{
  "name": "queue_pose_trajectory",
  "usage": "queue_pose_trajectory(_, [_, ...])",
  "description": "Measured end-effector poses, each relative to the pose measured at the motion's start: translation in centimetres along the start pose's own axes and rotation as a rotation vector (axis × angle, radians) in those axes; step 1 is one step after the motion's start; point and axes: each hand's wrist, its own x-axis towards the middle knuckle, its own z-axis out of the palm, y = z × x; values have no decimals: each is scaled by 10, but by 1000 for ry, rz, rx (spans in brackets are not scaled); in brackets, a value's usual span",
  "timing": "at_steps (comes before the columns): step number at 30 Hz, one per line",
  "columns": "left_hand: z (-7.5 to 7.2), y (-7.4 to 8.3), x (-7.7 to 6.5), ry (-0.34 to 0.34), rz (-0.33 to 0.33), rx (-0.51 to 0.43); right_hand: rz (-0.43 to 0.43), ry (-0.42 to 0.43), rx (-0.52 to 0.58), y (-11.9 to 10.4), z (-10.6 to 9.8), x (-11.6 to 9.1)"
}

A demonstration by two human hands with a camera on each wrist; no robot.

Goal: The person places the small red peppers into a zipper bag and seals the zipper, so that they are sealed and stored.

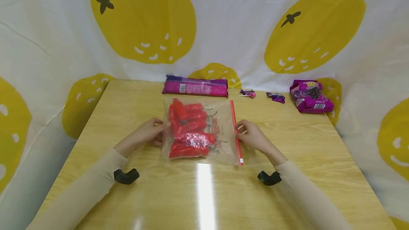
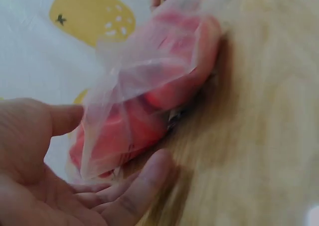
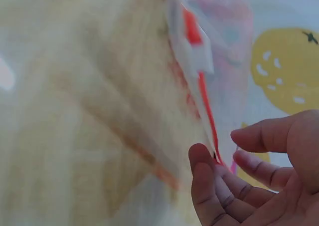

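A clear zip bag [image 1: 225, 116] with a red slider strip lies between both hands in the head view. Several long red peppers [image 1: 191, 139] with dark stems fill its left half. At the bag's left edge, my left hand [image 1: 148, 132] holds on, thumb on the near face and fingers reaching beneath; the left wrist view shows the hand [image 2: 55, 171] around that corner. My right hand [image 1: 252, 136] holds the red strip [image 1: 236, 130] around its middle. In the right wrist view its curled fingers [image 3: 202, 158] meet the strip, above its reflection on the table.
A long purple packet [image 1: 195, 86] lies at the table's back edge. To its right are a pink lollipop [image 1: 252, 95], small purple wrapped sweets [image 1: 276, 97] and a plump purple bag [image 1: 311, 97]. A fruit-print curtain [image 1: 227, 20] hangs behind the wooden table [image 1: 153, 194].
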Motion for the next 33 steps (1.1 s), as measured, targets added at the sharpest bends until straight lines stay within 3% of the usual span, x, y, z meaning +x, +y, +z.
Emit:
queue_pose_trajectory(3, [6,-7,-27,-96,-1,-17,13,-19,-42,0,7,-16])
queue_pose_trajectory(6, [15,-8,-45,-168,14,-45,30,-39,-64,2,11,-32])
queue_pose_trajectory(11, [17,-11,-63,-165,85,6,21,-78,-39,2,18,-50])
queue_pose_trajectory(18, [9,-20,-70,-145,178,40,-63,-101,-21,2,20,-61])
queue_pose_trajectory(25, [3,-37,-73,-132,160,129,-54,-130,60,9,21,-62])
queue_pose_trajectory(33, [8,-36,-75,-179,149,179,-17,-107,42,14,24,-59])
